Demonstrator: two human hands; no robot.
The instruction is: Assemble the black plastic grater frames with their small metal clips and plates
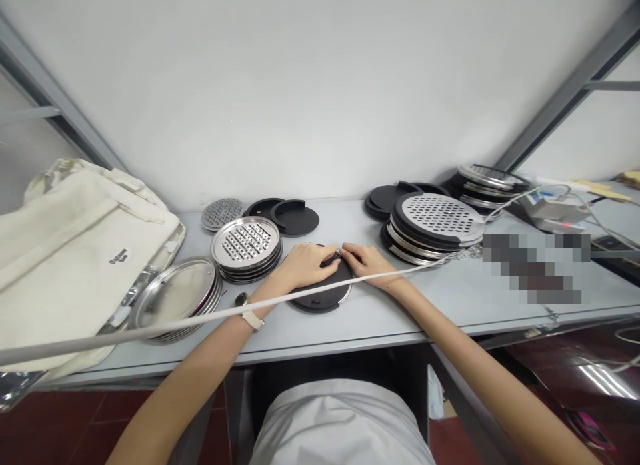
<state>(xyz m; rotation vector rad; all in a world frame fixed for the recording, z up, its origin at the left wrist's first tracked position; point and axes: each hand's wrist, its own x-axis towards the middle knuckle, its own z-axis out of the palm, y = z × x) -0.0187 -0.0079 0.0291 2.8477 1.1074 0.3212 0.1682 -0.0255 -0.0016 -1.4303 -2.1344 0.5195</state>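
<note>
A black round cover with a thin metal edge lies on the grey table in front of me. My left hand rests over its left and far side, fingers bent around the rim. On the far right of the rim, my right hand pinches with thumb and finger close to the left thumb. Between the fingertips shows a small shiny metal piece, too small to name. Left of my hands stands a stack of round metal graters. To the right is a stack of graters with black rims.
A white cable crosses in front of my forearms. Round metal plates are stacked at the left front, beside a cream cloth bag. Loose black covers lie at the back. A further stack and a grey device stand right.
</note>
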